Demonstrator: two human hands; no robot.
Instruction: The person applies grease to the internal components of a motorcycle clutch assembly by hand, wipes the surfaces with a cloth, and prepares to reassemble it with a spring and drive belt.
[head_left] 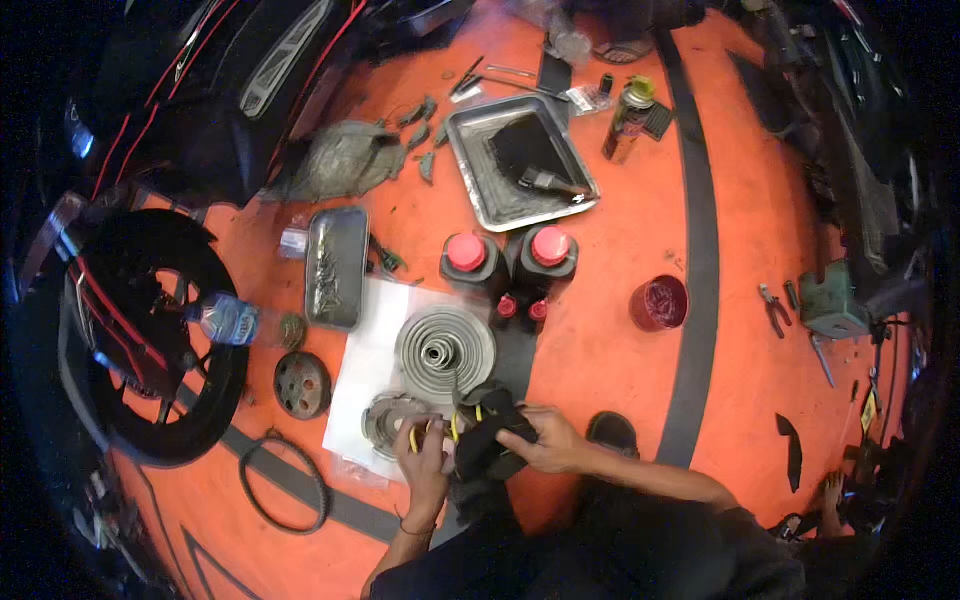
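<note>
My right hand [548, 440] grips a soft-looking black item [490, 440] with yellow parts, thumb on top; its exact kind is unclear, perhaps a glove or pouch. My left hand [425, 465] is closed, fingertips pinching at a yellow part on the item's left side. Just beyond my hands lies a grey metal disc [470, 335] with concentric ridges and a central hub. Beside my left fingers, a second round metal part [383, 425] rests on white paper [365, 365], partly hidden by that hand.
Two black bottles with red caps [466, 252] stand beyond the disc. Behind them is a metal tray [470, 190] with a brush. Left: a small tray [337, 270] of hardware, a drum [302, 385], a belt [283, 520], a wheel [215, 400]. Right: a red cup [660, 303], pliers [774, 310].
</note>
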